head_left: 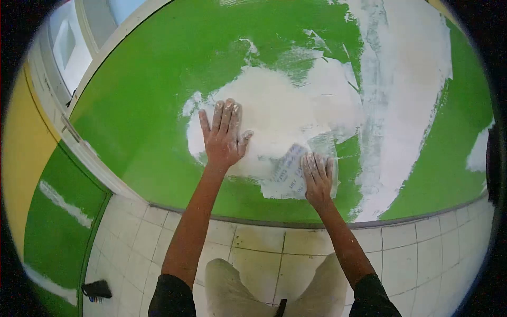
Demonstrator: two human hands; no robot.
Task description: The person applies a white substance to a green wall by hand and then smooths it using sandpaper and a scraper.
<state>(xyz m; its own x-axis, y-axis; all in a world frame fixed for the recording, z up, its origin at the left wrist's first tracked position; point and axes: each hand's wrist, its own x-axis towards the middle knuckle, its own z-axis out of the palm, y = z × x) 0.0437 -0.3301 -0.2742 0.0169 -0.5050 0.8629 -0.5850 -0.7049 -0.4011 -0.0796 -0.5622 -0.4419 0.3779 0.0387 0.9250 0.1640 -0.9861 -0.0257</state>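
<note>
My left hand lies flat on the wall with its fingers spread, dusted with white powder, holding nothing. It rests on the left part of a broad white filler patch. Lower right, my right hand presses a sheet of sandpaper against the patch's bottom edge. Printed lettering shows on the back of the sheet, which sticks out left of the fingers. Its grit side faces the wall and is hidden.
The green wall also bears a tall white filler band at right. A white-framed opening is at upper left. Pale floor tiles lie below the wall. A small black object sits on the floor at lower left.
</note>
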